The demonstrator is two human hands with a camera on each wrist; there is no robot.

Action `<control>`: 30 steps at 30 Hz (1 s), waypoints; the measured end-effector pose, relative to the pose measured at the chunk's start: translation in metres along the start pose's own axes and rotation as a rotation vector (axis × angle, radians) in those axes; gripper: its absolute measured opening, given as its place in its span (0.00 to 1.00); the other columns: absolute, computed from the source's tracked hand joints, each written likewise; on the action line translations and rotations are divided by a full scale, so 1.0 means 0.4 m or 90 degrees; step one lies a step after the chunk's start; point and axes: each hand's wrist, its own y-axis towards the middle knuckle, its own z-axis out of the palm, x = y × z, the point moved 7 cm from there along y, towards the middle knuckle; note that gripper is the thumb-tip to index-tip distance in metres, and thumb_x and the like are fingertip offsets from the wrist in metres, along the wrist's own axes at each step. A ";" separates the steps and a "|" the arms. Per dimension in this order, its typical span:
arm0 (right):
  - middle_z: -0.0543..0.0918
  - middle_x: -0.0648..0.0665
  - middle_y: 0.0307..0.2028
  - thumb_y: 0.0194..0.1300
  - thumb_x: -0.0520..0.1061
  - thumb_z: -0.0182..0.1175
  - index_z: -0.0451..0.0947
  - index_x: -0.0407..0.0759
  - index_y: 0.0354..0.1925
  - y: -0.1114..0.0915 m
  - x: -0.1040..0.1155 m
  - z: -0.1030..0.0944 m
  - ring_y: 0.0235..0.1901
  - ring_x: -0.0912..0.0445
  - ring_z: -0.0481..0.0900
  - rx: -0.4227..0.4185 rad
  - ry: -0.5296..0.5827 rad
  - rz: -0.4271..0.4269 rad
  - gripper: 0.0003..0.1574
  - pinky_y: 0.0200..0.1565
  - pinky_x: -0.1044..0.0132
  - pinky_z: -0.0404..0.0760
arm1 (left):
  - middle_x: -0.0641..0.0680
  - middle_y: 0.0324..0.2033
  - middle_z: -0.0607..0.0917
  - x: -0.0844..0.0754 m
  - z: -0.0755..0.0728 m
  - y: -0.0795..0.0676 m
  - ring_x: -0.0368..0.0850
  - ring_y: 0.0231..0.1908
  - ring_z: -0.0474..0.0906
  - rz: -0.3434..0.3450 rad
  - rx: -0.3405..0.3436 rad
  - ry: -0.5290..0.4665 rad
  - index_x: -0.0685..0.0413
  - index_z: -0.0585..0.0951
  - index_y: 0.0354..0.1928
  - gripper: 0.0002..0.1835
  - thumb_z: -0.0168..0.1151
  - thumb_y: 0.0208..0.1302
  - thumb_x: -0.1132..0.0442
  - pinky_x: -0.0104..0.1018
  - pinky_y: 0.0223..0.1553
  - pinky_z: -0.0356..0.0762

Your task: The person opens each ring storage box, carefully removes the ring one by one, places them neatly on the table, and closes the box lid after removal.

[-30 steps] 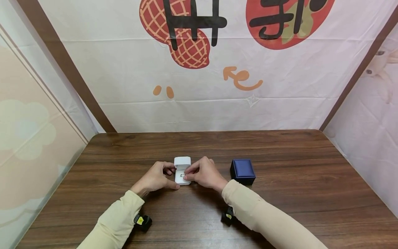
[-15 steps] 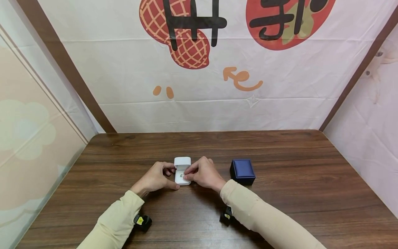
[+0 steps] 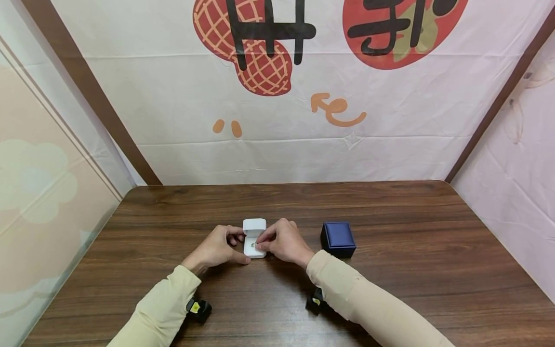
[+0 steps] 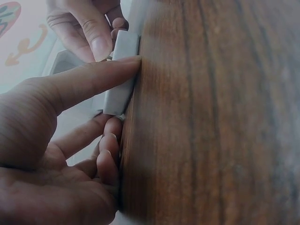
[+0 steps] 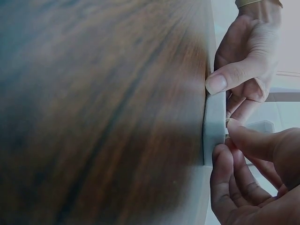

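Note:
A small white ring box (image 3: pixel 254 226) stands on the table with its lid raised. My left hand (image 3: pixel 218 247) grips the box from the left, thumb along its front edge and fingers at its left side. From the right, my right hand (image 3: pixel 286 243) pinches a thin ring (image 3: pixel 253 245) at the pad of the box between thumb and fingertips. The ring's lower part is hidden. In the left wrist view the left thumb (image 4: pixel 93 79) lies across the front of the white base. The right thumb (image 5: pixel 248 138) is close over the box in the right wrist view.
To the right of the hands sits a dark blue box (image 3: pixel 340 236) with its lid down. The wooden table (image 3: pixel 260 299) runs back to a printed cloth wall (image 3: pixel 295 159). Black wrist cameras (image 3: pixel 199 311) hang beneath both sleeves.
The right wrist has shifted very slightly to the left, its fingers still at the ring. The left hand and both boxes have stayed in place.

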 end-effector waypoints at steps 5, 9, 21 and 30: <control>0.88 0.57 0.25 0.57 0.42 0.77 0.92 0.47 0.30 0.000 -0.001 0.000 0.27 0.66 0.78 0.003 0.001 -0.002 0.02 0.31 0.70 0.76 | 0.55 0.34 0.79 0.001 -0.001 0.000 0.47 0.34 0.70 -0.008 0.000 -0.008 0.66 0.84 0.40 0.25 0.85 0.35 0.72 0.31 0.35 0.68; 0.88 0.57 0.25 0.57 0.43 0.77 0.92 0.47 0.30 0.000 -0.002 -0.001 0.28 0.66 0.78 0.006 0.003 0.000 0.02 0.31 0.70 0.76 | 0.55 0.34 0.79 0.002 -0.002 0.001 0.47 0.35 0.70 -0.012 0.001 -0.006 0.66 0.84 0.40 0.25 0.85 0.35 0.72 0.31 0.35 0.68; 0.89 0.56 0.28 0.58 0.43 0.76 0.92 0.47 0.32 -0.002 -0.001 -0.003 0.29 0.66 0.79 0.007 0.007 -0.006 0.02 0.33 0.70 0.77 | 0.55 0.36 0.79 0.002 -0.004 0.001 0.47 0.36 0.71 -0.013 0.001 0.006 0.66 0.84 0.42 0.26 0.85 0.35 0.71 0.32 0.37 0.68; 0.88 0.56 0.28 0.58 0.41 0.76 0.92 0.48 0.32 -0.005 -0.001 -0.002 0.28 0.66 0.78 0.009 0.014 -0.002 0.02 0.31 0.71 0.76 | 0.55 0.36 0.79 0.003 -0.004 0.000 0.47 0.36 0.71 -0.013 0.003 0.006 0.67 0.84 0.42 0.26 0.85 0.35 0.71 0.32 0.37 0.68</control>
